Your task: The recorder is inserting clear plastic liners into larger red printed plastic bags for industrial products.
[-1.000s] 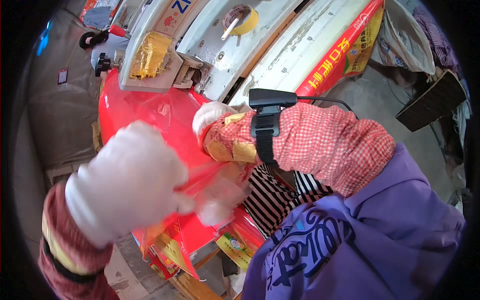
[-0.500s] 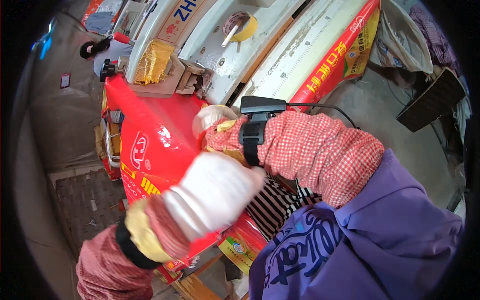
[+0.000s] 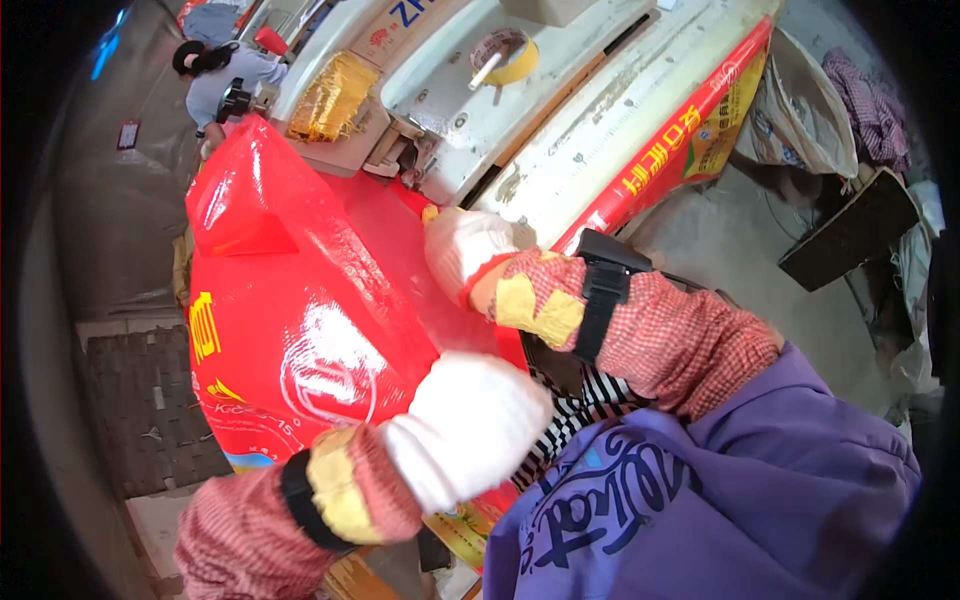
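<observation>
A large, glossy red plastic bag [image 3: 290,290] with yellow and white print spreads from the sewing machine [image 3: 345,75] toward my lap. My left hand [image 3: 470,425], in a white glove, is closed at the bag's near edge, and its fingertips are hidden. Further up, my right hand [image 3: 470,250], also in a white glove, has its fingers bent on the bag's right edge, close below the machine's needle end [image 3: 405,150]. Part of the bag beneath both hands is covered by them.
A yellow tape roll [image 3: 515,60] with a white stick in it rests on the machine bed. Another red and yellow bag [image 3: 690,125] lies along the table's edge. A white sack [image 3: 800,100] and a dark board [image 3: 850,230] are at right. Another person [image 3: 225,80] is at upper left.
The red bag has spread and bulged, its folded top now lying further left. My right hand has shifted slightly up and right; my left hand has moved right and down.
</observation>
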The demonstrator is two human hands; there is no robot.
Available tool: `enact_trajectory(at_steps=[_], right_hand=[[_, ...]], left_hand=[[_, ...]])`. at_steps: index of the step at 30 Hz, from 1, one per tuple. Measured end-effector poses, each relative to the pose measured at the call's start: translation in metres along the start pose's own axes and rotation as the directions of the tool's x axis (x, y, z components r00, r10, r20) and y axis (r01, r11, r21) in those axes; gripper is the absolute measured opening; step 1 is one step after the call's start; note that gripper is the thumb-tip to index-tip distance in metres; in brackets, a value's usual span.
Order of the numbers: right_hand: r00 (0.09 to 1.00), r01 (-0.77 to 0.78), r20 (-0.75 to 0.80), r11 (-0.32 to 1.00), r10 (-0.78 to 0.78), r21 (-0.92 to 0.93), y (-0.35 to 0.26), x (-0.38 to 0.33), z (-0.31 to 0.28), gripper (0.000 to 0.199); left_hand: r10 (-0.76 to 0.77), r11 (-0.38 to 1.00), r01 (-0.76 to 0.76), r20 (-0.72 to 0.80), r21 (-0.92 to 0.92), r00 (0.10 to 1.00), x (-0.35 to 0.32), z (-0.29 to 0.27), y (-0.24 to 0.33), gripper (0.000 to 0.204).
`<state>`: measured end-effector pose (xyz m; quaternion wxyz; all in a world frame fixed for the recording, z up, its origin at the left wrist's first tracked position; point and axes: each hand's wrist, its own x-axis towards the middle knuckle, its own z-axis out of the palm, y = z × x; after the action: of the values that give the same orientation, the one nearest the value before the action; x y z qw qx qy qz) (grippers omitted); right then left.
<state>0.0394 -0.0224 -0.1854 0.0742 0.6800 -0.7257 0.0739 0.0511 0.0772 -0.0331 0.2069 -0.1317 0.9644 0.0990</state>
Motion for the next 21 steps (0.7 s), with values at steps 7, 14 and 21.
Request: enact_trajectory(at_steps=[7,14,21], right_hand=[[0.863,0.030,0.302,0.639,-0.404,0.768,0.056,0.050,-0.028,0.036],[0.714,-0.694,0.507,-0.388,-0.483,0.607,0.029,0.030,-0.039,0.044],[0.824,0.548,-0.231,0.624,-0.518,0.557,-0.001,0.039,-0.022,0.072]], left_hand=[[-0.285,0.903,0.335,-0.207,0.269,0.936,0.009,0.026,-0.092,0.009],[-0.784,0.620,0.652,-0.339,-0.436,0.519,-0.011,0.102,-0.264,0.012],[-0.452,0.783,0.609,-0.555,0.128,0.698,-0.108,0.062,-0.154,0.009]])
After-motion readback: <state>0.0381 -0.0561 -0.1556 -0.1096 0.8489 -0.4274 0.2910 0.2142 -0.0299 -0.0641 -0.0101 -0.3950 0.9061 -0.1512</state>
